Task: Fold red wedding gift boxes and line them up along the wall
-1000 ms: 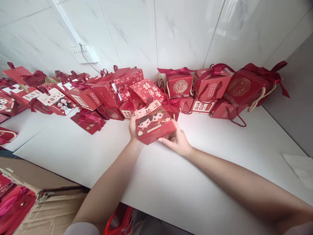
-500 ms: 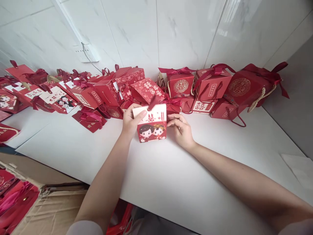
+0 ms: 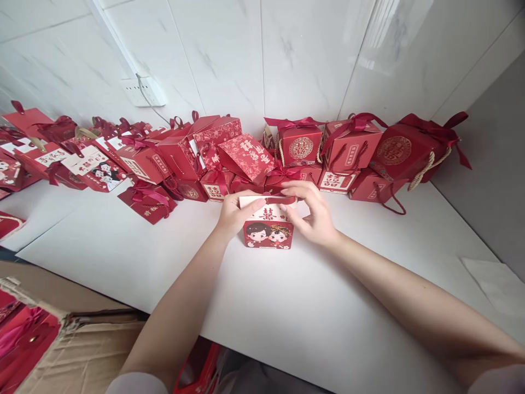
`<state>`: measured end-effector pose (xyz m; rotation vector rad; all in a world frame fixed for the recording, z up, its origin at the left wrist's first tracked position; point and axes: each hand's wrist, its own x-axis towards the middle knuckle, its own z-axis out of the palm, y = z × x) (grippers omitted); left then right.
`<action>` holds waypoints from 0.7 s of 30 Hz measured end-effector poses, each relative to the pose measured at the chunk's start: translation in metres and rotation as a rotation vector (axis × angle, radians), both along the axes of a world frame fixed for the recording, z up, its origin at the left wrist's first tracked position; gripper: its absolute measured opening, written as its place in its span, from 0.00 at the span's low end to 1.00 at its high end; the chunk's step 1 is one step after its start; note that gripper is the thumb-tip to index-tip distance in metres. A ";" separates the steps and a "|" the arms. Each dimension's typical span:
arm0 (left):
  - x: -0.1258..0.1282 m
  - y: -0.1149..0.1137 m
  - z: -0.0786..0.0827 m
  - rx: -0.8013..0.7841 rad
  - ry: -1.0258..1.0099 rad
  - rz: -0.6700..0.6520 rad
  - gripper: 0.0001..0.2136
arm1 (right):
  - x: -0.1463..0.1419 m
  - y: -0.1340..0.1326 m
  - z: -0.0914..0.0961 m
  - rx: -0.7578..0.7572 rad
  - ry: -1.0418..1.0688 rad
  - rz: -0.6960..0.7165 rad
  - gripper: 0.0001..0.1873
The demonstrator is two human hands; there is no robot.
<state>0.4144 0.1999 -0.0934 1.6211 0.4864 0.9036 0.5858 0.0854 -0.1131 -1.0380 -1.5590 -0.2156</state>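
A small red and white gift box [image 3: 268,234] with two cartoon faces on its front stands upright on the white table. My left hand [image 3: 235,216] grips its upper left edge, the thumb lying across the white band at the top. My right hand [image 3: 314,213] curls round the upper right side, thumb in front and fingers over the top. A dark red ribbon [image 3: 281,201] crosses the top of the box between my thumbs. The box's back and the fingertips behind it are hidden.
Several red gift boxes [image 3: 303,143] with ribbons and cords are stacked along the tiled wall, more crowding the left. One red box [image 3: 146,201] lies nearer on the table [image 3: 328,317]. A cardboard carton [image 3: 90,350] with red items stands at lower left; a socket [image 3: 143,92] is on the wall.
The gift box has moved slightly right and down and now stands straighter. My right hand has come in from beside it and taken hold of its top right. The ribbon now lies flatter.
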 end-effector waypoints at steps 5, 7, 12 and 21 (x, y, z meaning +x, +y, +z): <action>0.001 0.001 -0.003 -0.012 -0.007 -0.017 0.11 | 0.005 0.001 -0.004 -0.036 0.077 0.018 0.13; 0.001 0.001 -0.004 -0.007 -0.016 -0.019 0.11 | 0.006 0.000 -0.003 -0.020 0.079 0.009 0.12; 0.004 0.002 -0.008 -0.045 -0.015 -0.045 0.13 | 0.007 -0.002 0.000 -0.029 0.070 0.059 0.11; 0.018 -0.003 -0.026 -0.103 -0.129 0.026 0.19 | 0.026 -0.011 0.032 -0.304 0.008 0.218 0.23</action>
